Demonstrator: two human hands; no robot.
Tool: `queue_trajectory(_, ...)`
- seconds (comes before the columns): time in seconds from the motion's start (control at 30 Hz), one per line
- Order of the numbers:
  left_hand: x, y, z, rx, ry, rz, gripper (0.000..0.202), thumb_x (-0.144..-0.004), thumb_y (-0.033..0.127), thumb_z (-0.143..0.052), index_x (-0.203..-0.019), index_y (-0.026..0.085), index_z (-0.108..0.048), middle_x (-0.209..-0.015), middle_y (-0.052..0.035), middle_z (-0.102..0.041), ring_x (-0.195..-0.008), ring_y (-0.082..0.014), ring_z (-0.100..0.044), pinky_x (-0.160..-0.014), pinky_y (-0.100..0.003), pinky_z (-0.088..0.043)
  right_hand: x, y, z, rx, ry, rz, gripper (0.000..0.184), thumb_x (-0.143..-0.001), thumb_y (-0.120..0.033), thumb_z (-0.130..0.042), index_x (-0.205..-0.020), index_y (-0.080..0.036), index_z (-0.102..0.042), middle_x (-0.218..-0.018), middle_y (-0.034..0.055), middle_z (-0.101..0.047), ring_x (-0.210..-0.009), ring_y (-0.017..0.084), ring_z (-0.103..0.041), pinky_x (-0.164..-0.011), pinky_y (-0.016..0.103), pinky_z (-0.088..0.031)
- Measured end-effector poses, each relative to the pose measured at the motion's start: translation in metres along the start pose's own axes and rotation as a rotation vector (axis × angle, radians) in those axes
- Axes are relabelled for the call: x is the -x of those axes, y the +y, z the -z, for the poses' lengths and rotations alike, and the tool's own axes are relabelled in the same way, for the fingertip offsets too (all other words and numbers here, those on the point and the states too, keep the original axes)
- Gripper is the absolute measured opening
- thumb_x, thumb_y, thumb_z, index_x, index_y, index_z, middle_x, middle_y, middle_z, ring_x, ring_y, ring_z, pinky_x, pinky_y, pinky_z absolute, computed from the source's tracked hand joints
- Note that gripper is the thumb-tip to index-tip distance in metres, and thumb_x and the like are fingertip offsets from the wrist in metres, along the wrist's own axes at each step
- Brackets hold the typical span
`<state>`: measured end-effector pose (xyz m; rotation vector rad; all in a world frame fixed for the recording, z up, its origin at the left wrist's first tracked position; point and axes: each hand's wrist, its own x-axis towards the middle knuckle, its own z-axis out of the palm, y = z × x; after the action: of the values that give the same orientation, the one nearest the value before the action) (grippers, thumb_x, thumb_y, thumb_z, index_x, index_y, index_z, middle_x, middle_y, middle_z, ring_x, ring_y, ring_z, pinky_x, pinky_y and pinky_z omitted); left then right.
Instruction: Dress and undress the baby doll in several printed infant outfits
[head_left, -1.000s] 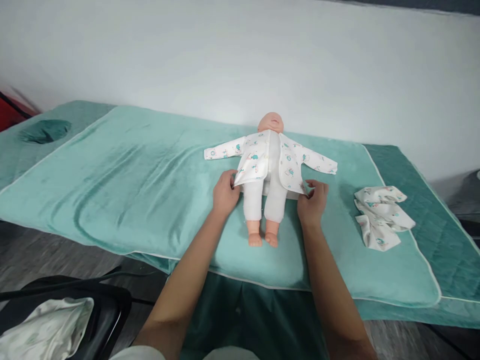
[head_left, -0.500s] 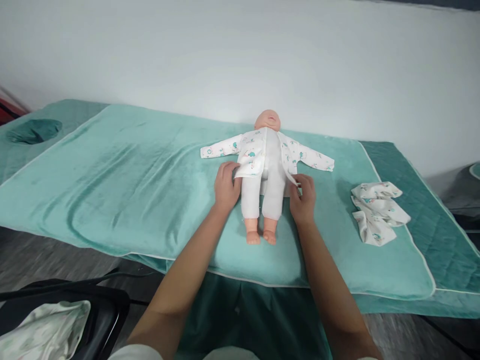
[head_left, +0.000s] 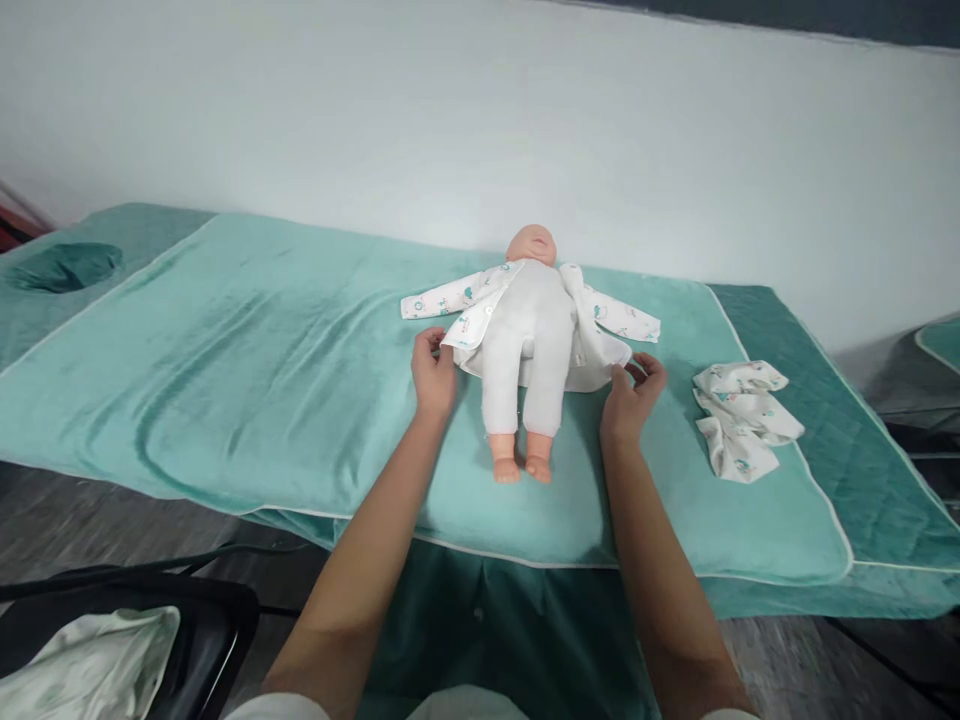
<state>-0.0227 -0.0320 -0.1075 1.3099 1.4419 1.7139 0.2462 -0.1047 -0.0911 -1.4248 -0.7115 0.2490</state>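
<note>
A baby doll (head_left: 529, 340) with a white cloth body lies on its back, head toward the wall and feet toward me. Its arms are inside the sleeves of a white printed baby jacket (head_left: 480, 312), whose front is spread apart over the chest. On the left, my left hand (head_left: 434, 375) is closed on the lower corner of one front panel. The opposite panel's corner is pinched by my right hand (head_left: 634, 395), to the right of the doll's hip. Both panels are drawn outward from the body.
A crumpled printed cloth (head_left: 746, 420) lies to the right on the green bed cover (head_left: 262, 380). The bed has a face hole (head_left: 67, 268) at its left end. A white wall (head_left: 450, 120) stands behind. At lower left, a black chair (head_left: 217, 610) carries another printed cloth (head_left: 97, 665).
Both hands have moved outward, pulling the jacket's front panels apart and uncovering the doll's white torso. The view has shifted slightly.
</note>
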Motion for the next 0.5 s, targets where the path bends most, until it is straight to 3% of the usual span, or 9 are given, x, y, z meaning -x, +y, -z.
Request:
queue_trajectory(0.1,-0.002,-0.002,0.002,0.022,0.049,0.028,0.019,-0.085,0.017,-0.058,-0.104,0.021,-0.06,-0.108,-0.0047,-0.067,-0.099,-0.0164,-0.064,-0.093,-0.031,-0.05,0.005,0.002,0.015,0.091,0.003,0.076,0.046,-0.077,-0.03,-0.062,-0.12,-0.024,-0.049,-0.132,0.0105,-0.049,-0.119,0.023,-0.055,-0.097,0.044,-0.052)
queue_trajectory(0.17,-0.002,-0.003,0.004,0.065,0.063,0.063,0.025,-0.08,0.014,-0.058,-0.104,0.022,-0.059,-0.113,-0.0045,-0.065,-0.101,-0.0157,-0.064,-0.093,-0.03,-0.049,0.006,0.002,0.035,0.227,-0.066,0.239,0.044,-0.079,-0.028,-0.062,-0.122,-0.024,-0.051,-0.136,0.0117,-0.049,-0.129,0.025,-0.051,-0.105,0.049,-0.048)
queue_trajectory(0.27,0.002,-0.003,0.011,0.113,0.081,0.079,0.032,-0.076,0.011,-0.058,-0.106,0.022,-0.057,-0.116,-0.0047,-0.063,-0.103,-0.0149,-0.065,-0.093,-0.028,-0.049,-0.01,-0.004,0.079,0.435,-0.152,0.472,0.041,-0.081,-0.025,-0.065,-0.121,-0.022,-0.056,-0.142,0.0144,-0.05,-0.141,0.029,-0.043,-0.121,0.055,-0.031)
queue_trajectory(0.33,0.01,-0.001,0.017,0.092,0.096,0.052,0.033,-0.076,0.009,-0.056,-0.106,0.022,-0.058,-0.116,-0.0049,-0.062,-0.105,-0.0146,-0.064,-0.093,-0.028,-0.048,-0.035,-0.01,0.113,0.542,-0.138,0.507,0.042,-0.081,-0.025,-0.068,-0.122,-0.022,-0.059,-0.15,0.0175,-0.047,-0.146,0.031,-0.038,-0.124,0.054,-0.024)
queue_trajectory(0.4,0.02,0.003,0.025,0.057,0.097,0.018,0.033,-0.077,0.008,-0.053,-0.106,0.022,-0.059,-0.115,-0.0048,-0.062,-0.106,-0.0145,-0.063,-0.092,-0.028,-0.048,-0.067,-0.015,0.143,0.643,-0.05,0.474,0.052,-0.074,-0.025,-0.076,-0.123,-0.02,-0.059,-0.155,0.0211,-0.043,-0.149,0.037,-0.035,-0.124,0.058,-0.02)
queue_trajectory(0.43,0.027,0.006,0.029,0.044,0.09,0.009,0.033,-0.077,0.008,-0.052,-0.106,0.022,-0.06,-0.114,-0.0048,-0.063,-0.107,-0.0147,-0.063,-0.093,-0.028,-0.048,-0.083,-0.016,0.155,0.648,-0.019,0.385,0.052,-0.07,-0.025,-0.081,-0.118,-0.021,-0.061,-0.151,0.022,-0.047,-0.147,0.039,-0.038,-0.123,0.06,-0.02)
queue_trajectory(0.5,0.039,0.012,0.037,0.033,0.057,0.024,0.032,-0.076,0.007,-0.051,-0.103,0.021,-0.061,-0.11,-0.0049,-0.065,-0.105,-0.0154,-0.063,-0.093,-0.029,-0.048,-0.107,-0.019,0.171,0.601,-0.043,0.116,0.039,-0.066,-0.023,-0.083,-0.099,-0.023,-0.062,-0.125,0.0191,-0.063,-0.131,0.041,-0.052,-0.115,0.068,-0.027)
